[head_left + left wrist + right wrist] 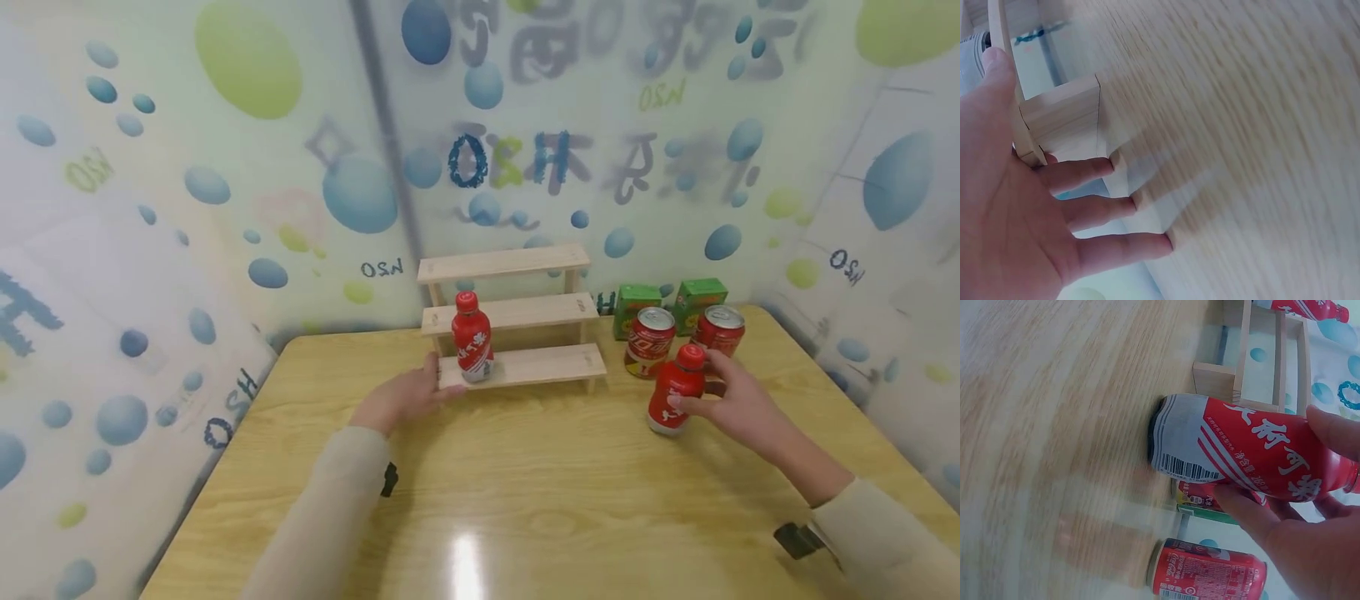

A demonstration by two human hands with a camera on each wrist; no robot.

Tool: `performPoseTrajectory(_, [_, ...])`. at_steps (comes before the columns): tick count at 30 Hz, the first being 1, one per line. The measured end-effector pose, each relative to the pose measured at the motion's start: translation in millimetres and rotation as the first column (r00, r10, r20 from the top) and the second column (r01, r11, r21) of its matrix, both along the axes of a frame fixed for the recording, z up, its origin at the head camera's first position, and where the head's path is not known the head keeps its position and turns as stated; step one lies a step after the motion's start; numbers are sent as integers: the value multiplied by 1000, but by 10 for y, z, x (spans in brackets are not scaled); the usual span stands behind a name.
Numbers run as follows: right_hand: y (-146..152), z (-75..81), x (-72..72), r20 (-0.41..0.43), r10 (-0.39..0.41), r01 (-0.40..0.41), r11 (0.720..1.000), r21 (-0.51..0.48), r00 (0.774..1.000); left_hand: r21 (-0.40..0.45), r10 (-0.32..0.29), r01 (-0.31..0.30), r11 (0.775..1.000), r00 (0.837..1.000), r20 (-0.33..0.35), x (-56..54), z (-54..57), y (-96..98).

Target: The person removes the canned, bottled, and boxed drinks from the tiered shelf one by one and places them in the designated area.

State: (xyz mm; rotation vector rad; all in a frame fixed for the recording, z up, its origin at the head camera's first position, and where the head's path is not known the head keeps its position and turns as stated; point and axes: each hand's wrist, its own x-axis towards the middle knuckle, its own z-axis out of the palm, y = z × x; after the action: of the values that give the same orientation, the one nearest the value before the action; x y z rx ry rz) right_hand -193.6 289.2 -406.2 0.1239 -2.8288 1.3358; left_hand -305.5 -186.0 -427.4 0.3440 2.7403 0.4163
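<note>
My right hand (738,404) grips a red plastic cola bottle (1247,447) with a silver-grey lower part, thumb on one side and fingers on the other. This bottle stands upright, its base close over the table in front of the cans. At the left end of the three-tier wooden shelf rack (525,364) is my left hand (405,396), thumb along the lowest board's front edge. Three of its fingers (1122,250) reach out nearly straight, fingertips down at the tabletop in the left wrist view. A second red cola bottle (472,337) stands on the lowest board, near its left end.
Two red cola cans (650,342) (718,329) stand right of the rack. Two green boxes (637,304) (700,298) are behind them, near the wall. The wooden table (525,500) meets patterned walls at the back and sides.
</note>
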Motion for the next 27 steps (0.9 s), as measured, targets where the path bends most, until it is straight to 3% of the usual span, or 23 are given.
performPoseTrajectory(8, [72, 10, 26, 27, 17, -18, 1000, 12, 999, -27, 4, -4, 1000, 1000, -2, 0, 3, 116])
performPoseTrajectory(12, [49, 97, -7, 30, 7, -8, 1000, 25, 1000, -31, 20, -20, 999, 1000, -1, 2, 1, 97])
performPoseTrajectory(16, [-42, 314, 1, -59, -47, 51, 996, 76, 997, -25, 21, -21, 999, 1000, 6, 5, 2, 68])
performPoseTrajectory(21, [-341, 723, 10, -230, -143, 160, 985, 57, 963, 1, 34, -34, 999, 999, 5, 31, 60, 81])
performPoseTrajectory(23, [-530, 860, -1, -263, -139, 147, 989, 12, 955, 11, 38, -38, 999, 999, 6, 44, 82, 95])
performPoseTrajectory(27, [-974, 1003, -106, -210, -40, 30, 998, -52, 977, 0, 28, -28, 1000, 999, 15, 60, 87, 111])
